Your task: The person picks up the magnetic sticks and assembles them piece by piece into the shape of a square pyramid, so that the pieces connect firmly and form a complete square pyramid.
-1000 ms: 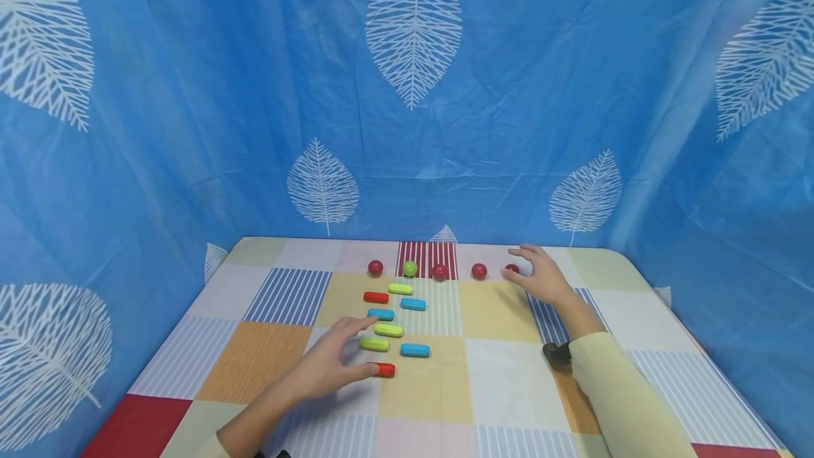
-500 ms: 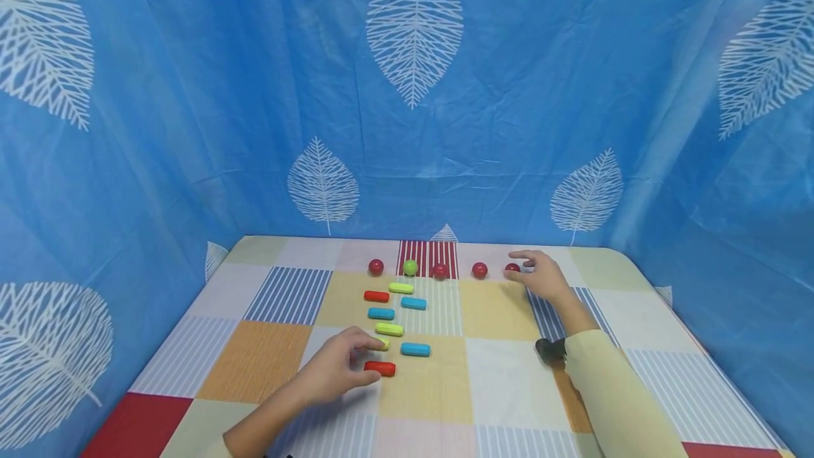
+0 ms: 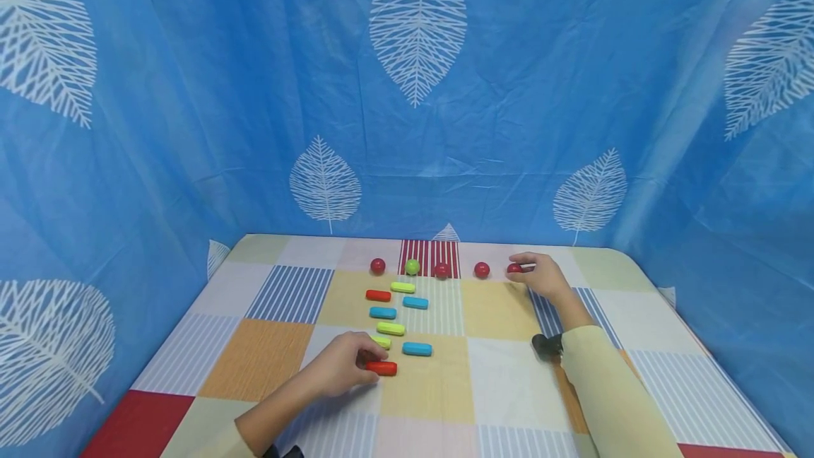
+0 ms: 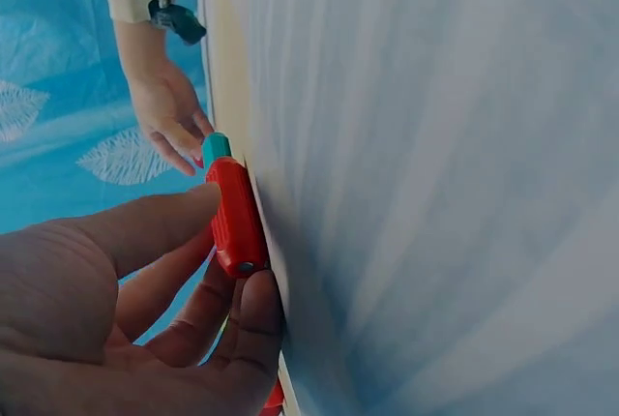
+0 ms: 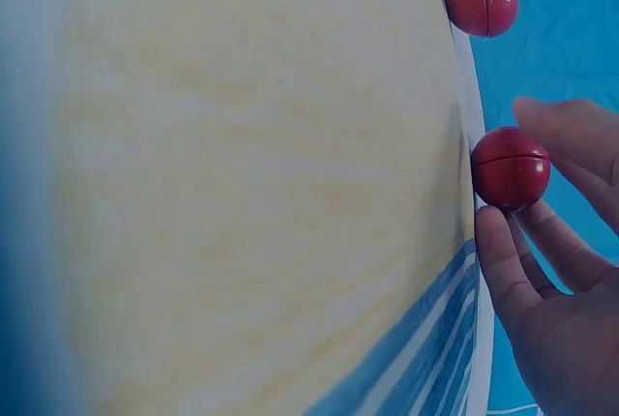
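In the head view my left hand holds a red block lying on the tablecloth at the near end of the block group. The left wrist view shows my thumb and a fingertip on opposite sides of that red block. At the back right, my right hand has its fingers round the rightmost red ball. Seen from the right wrist, this ball sits between the digits of my right hand, one above and others below, touching it.
Beyond my left hand lie several blocks, among them a blue one, a yellow-green one and another red one. A green ball and more red balls form a row near the table's back edge, before a blue curtain.
My left hand has shifted slightly right and nearer, its fingers moving off the yellow-green block and closing on the red one. The right hand's fingers have drawn in round the ball.
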`<state>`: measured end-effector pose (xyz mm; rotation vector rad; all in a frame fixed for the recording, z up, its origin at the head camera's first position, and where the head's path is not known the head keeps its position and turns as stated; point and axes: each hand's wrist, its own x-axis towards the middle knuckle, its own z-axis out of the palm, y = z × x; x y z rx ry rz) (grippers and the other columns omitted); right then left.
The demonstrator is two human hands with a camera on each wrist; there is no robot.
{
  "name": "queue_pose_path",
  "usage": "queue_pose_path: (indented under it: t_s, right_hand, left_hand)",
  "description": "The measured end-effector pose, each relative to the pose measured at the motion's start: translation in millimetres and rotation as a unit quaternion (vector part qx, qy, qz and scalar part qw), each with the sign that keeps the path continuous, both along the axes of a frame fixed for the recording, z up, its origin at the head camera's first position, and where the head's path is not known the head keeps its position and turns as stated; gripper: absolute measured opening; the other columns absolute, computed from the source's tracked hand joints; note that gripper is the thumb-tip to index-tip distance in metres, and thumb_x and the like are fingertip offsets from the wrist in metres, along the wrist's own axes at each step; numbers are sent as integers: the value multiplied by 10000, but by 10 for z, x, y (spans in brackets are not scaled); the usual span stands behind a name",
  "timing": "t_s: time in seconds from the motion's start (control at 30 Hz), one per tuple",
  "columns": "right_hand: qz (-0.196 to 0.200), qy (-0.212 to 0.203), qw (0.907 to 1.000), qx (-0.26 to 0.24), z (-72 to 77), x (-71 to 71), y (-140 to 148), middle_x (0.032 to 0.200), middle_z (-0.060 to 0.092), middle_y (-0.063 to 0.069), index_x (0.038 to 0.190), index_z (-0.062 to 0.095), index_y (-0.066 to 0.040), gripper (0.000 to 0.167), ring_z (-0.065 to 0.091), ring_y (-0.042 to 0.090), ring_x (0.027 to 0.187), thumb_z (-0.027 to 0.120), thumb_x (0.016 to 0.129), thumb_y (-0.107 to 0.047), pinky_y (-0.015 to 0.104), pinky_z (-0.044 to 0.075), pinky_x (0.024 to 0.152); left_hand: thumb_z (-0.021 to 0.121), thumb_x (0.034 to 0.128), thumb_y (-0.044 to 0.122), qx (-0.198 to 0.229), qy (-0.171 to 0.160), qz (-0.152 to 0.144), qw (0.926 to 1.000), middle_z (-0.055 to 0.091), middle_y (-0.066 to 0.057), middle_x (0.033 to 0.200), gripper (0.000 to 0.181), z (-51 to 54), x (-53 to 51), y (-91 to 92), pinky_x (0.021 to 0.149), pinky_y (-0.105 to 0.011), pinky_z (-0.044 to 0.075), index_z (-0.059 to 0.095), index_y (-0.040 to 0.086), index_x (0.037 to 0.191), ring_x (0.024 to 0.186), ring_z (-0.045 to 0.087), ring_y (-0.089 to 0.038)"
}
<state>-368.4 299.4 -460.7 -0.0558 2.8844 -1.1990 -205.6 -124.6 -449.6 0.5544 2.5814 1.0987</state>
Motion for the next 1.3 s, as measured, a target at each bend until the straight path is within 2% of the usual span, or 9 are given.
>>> queue_pose_path:
  t_s: [0.1,0.2,0.57,0.73,0.9,1.07,1.3]
  right_hand:
    - [15,17,10000,-45,2,4,1,1399,591,266,1382,602,-4,485,578,452,1269,729,950,-183,529,523,1048]
    - [-38,-25,10000,-67,-2,10,-3,1404,588,265,1384,600,-4,479,559,455,1288,722,952,-172,544,502,1071]
    - [-237,-114,9996,-96,-18,23,-3,1415,580,268,1375,612,-15,458,548,450,1297,720,950,-145,540,496,1081]
    - [-231,-142,9996,-93,0,30,-2,1411,584,266,1370,617,-17,455,548,449,1299,726,950,-154,538,496,1082]
    - [-129,-96,9999,-22,7,47,14,1386,599,272,1354,625,-1,452,580,451,1268,732,945,-160,533,516,1056]
    - [-9,30,10000,91,3,86,39,1337,626,276,1313,650,13,419,628,441,1201,740,934,-140,505,559,997]
    - [142,-80,9998,85,16,184,51,1301,652,264,1272,673,18,412,668,384,1114,768,910,-156,434,600,915]
  left_hand:
    - [846,801,43,-74,35,48,10000,727,9,1066,277,-4,-18,18,906,-428,544,782,126,1058,972,598,-158]
    - [844,793,24,-156,90,73,9998,734,15,1041,261,-10,-35,34,917,-457,541,790,127,1027,979,608,-156]
    - [844,792,13,-327,37,161,9993,718,44,980,243,-12,-54,71,800,-310,497,795,140,994,882,555,-135]
    - [841,807,37,-372,90,131,9992,720,48,980,229,-8,-53,67,792,-301,504,799,143,1005,870,557,-132]
    - [843,811,65,-410,403,-87,9983,715,79,955,221,15,-50,72,814,-291,530,803,152,1010,863,572,-89]
    - [825,831,67,-144,656,-341,9972,710,96,927,200,62,-71,123,763,-227,529,799,147,1013,828,574,-62]
    - [814,855,92,115,910,-279,9954,714,103,941,203,89,-157,330,782,-201,554,800,149,1049,839,590,-50]
